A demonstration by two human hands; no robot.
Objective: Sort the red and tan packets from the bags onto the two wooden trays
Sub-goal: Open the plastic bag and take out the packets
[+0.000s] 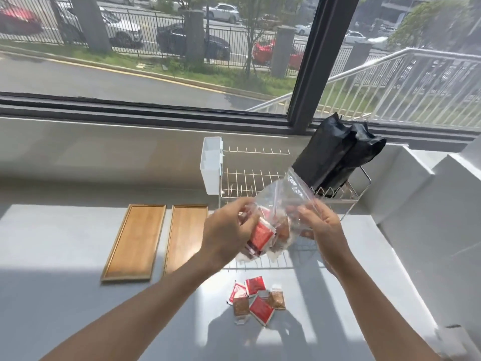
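I hold a clear plastic bag (282, 196) in the air above the counter, with red packets (261, 235) and tan packets (283, 230) inside it. My left hand (229, 230) grips the bag's left side around the packets. My right hand (321, 225) pinches its right side. Below the bag, a small heap of red packets (255, 285) and tan packets (277, 300) lies on the white counter. Two wooden trays stand side by side to the left, the left tray (134, 241) and the right tray (186, 230), both bare. My left forearm covers the right tray's near corner.
A wire dish rack (250, 178) with a white plastic holder (211, 165) stands behind the bag. Two black bags (335, 157) lean in the rack at the right. A window sill and wall run along the back; a stepped white ledge rises at the right.
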